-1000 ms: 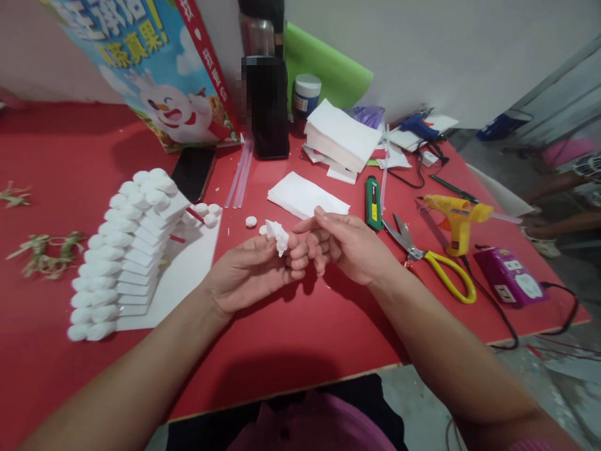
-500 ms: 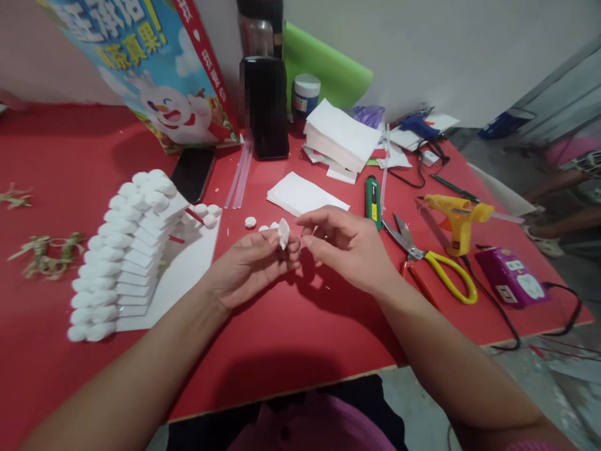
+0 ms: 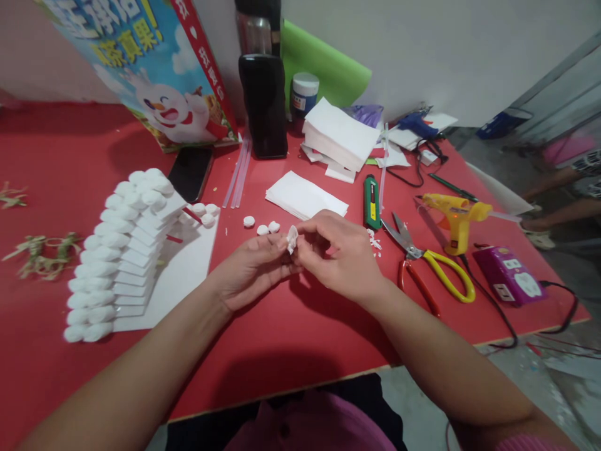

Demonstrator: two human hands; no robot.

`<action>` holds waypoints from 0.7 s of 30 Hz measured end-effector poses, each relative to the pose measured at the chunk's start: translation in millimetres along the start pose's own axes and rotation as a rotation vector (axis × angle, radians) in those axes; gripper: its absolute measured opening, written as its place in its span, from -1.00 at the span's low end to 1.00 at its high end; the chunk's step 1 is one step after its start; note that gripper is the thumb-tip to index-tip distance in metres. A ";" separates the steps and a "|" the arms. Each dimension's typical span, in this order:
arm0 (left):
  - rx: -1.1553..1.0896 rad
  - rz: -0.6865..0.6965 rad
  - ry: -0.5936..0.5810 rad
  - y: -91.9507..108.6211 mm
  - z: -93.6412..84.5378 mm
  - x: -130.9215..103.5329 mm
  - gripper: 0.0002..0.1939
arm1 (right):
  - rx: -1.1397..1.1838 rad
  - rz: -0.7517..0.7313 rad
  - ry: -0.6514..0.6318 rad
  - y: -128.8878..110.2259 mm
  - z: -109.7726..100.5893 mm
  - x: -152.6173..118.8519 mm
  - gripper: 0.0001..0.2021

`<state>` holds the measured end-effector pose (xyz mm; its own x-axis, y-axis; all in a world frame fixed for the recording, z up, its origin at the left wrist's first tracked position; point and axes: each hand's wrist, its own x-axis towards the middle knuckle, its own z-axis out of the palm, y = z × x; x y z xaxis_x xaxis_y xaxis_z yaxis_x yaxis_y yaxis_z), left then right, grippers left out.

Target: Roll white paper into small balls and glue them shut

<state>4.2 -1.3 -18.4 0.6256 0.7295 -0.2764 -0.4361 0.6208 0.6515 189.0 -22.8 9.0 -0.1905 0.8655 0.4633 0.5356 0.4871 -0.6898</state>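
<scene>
Where the red table [image 3: 310, 335] is read from left to right, the layered white cards [image 3: 136, 263] with their paired rounded tips lie as they did a second ago, fanned on a white sheet [image 3: 185, 285] and untouched by either hand. To their right, three small white rounds [image 3: 262, 230] now lie in plain view; half a second earlier, the left hand [image 3: 248, 269] partly hid the nearer two. That hand pinches a small white piece [image 3: 292, 239] between thumb and fingers, above the table at centre. The piece presents a narrower outline than a second ago; whether it was turned or reshaped cannot be told. The right hand [image 3: 345, 254], which stood apart half a second ago, has closed in, its curled fingertips at the piece's right edge; whether they grip or merely press is hidden. The work thus appears to have passed from one-handed holding to two-handed handling. Farther right, white scraps [image 3: 374, 239] have come into view beside the blades of the open scissors [image 3: 413, 252], which lie unused on the table.
</scene>
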 end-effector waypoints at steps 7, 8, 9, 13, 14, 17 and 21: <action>-0.020 -0.034 0.018 0.0 -1.6 0.0 -0.78 | 0.019 0.004 0.010 0.7 -0.1 0.7 -0.85; -0.016 -0.037 0.018 0.3 -1.3 0.1 -0.77 | 0.020 -0.002 0.007 0.5 -0.4 0.9 -0.84; -0.011 -0.035 0.021 0.6 -1.1 0.1 -0.77 | 0.017 -0.014 0.011 0.3 -0.8 1.0 -0.84; 0.067 0.028 0.047 0.9 0.5 -0.9 -0.78 | 0.033 -0.032 0.048 0.8 -4.0 1.5 -0.84; 0.108 0.066 0.062 1.3 1.3 -1.8 -0.78 | 0.074 0.020 0.042 1.3 -5.6 2.0 -0.84; 0.311 0.194 0.144 5.2 5.7 -6.7 -0.79 | 0.367 0.353 -0.012 4.3 -10.7 5.3 -0.83; 0.730 0.316 0.266 14.7 13.5 -14.7 -0.82 | 0.792 0.699 -0.147 9.5 -14.0 10.3 -0.60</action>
<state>-2.7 -6.9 4.8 0.3305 0.9383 -0.1015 0.0204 0.1004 0.9947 203.7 -10.9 15.1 -0.1734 0.9620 -0.2109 -0.1133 -0.2322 -0.9661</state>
